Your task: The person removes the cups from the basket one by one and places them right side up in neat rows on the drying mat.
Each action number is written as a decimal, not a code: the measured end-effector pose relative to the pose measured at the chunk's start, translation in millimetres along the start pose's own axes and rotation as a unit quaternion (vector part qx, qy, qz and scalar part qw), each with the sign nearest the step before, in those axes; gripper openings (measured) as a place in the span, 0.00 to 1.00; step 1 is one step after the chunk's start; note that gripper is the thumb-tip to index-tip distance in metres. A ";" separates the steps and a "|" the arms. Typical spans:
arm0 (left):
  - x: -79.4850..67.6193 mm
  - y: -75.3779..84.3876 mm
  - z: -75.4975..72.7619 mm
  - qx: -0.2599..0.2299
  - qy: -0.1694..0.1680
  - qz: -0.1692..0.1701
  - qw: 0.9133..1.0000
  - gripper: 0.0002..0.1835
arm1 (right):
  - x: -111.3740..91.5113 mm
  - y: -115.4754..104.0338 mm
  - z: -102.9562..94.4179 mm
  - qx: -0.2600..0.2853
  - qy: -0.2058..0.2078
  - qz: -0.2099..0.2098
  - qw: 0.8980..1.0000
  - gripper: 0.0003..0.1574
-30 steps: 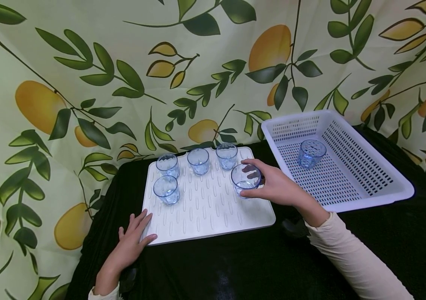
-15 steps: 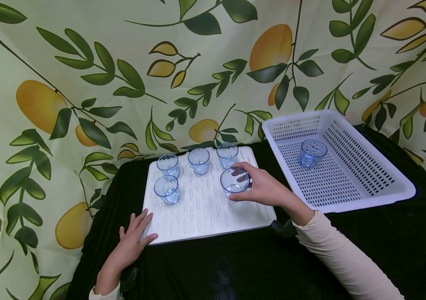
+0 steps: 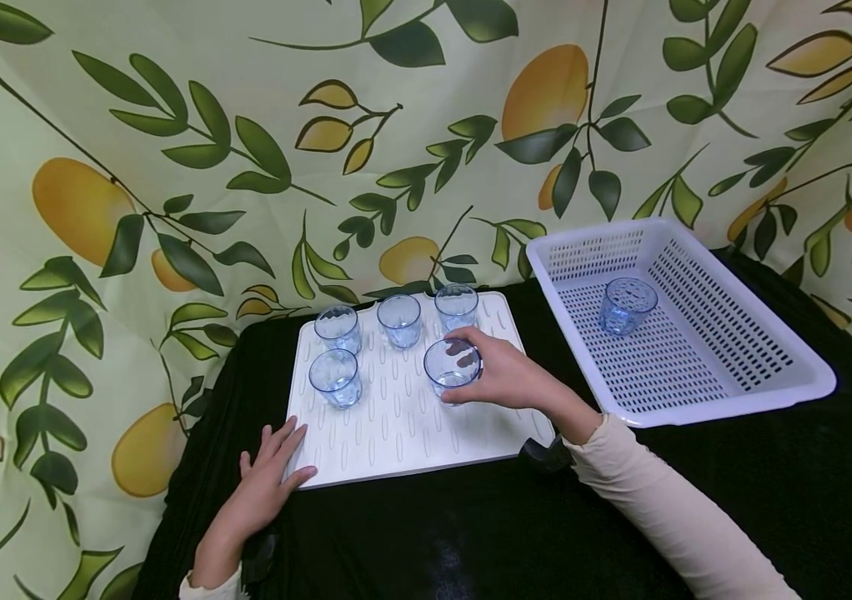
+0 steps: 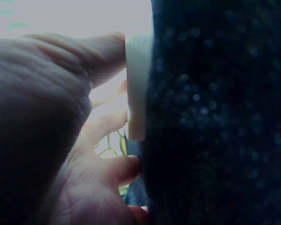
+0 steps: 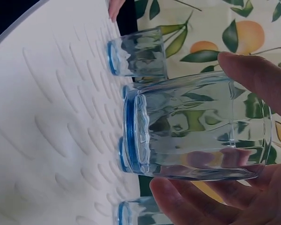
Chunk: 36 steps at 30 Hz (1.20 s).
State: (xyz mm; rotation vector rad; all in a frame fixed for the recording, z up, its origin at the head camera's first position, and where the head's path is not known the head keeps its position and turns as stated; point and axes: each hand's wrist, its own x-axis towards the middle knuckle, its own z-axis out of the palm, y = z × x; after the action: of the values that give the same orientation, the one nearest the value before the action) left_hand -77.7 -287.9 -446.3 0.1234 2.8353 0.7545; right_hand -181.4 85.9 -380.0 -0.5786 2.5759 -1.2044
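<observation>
My right hand (image 3: 504, 373) grips a clear bluish glass tumbler (image 3: 443, 383) by its side, thumb and fingers on opposite sides, over the right middle of a white ribbed mat (image 3: 388, 442). In the right wrist view the tumbler (image 5: 196, 126) has its blue base towards the mat; whether it touches is unclear. Three like tumblers stand along the mat's back edge: left (image 3: 338, 331), middle (image 3: 399, 322) and right (image 3: 458, 308). Another tumbler (image 3: 336, 381) stands in front of the left one. My left hand (image 3: 264, 483) rests with extended fingers on the mat's left edge.
To the right of the mat stands a pale lilac perforated basket (image 3: 726, 414) with one tumbler (image 3: 627, 307) inside. Black cloth (image 3: 426, 533) covers the table. Behind hangs a curtain (image 3: 231, 50) printed with fruit and leaves.
My right hand has carried the held tumbler leftward over the mat, away from the basket. The left hand has kept its place at the mat's edge.
</observation>
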 end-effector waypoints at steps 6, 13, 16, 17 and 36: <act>0.4 0.8 0.1 0.002 0.000 -0.001 1.000 0.38 | 13.2 -3.5 9.8 -0.006 -0.003 0.003 1.000 0.54; 0.8 0.9 0.3 0.004 0.000 -0.001 1.000 0.38 | 28.7 -7.2 23.4 -0.003 -0.005 -0.010 1.000 0.53; 0.8 1.0 0.2 0.004 -0.002 -0.002 1.000 0.38 | 35.0 -7.6 29.9 0.001 -0.006 -0.018 1.000 0.53; 0.8 1.1 0.1 0.005 -0.003 -0.003 1.000 0.38 | 36.8 -7.6 32.0 0.002 -0.004 -0.020 1.000 0.53; 0.8 1.9 -0.3 0.001 -0.006 -0.005 1.000 0.38 | 61.1 -6.0 59.8 0.015 -0.009 -0.021 1.000 0.54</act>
State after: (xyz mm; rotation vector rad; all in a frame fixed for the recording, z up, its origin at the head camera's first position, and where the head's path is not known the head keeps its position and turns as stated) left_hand -78.5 -286.2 -445.2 0.1146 2.8233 0.7468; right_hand -212.1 14.4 -416.0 -0.6378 2.5382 -1.2433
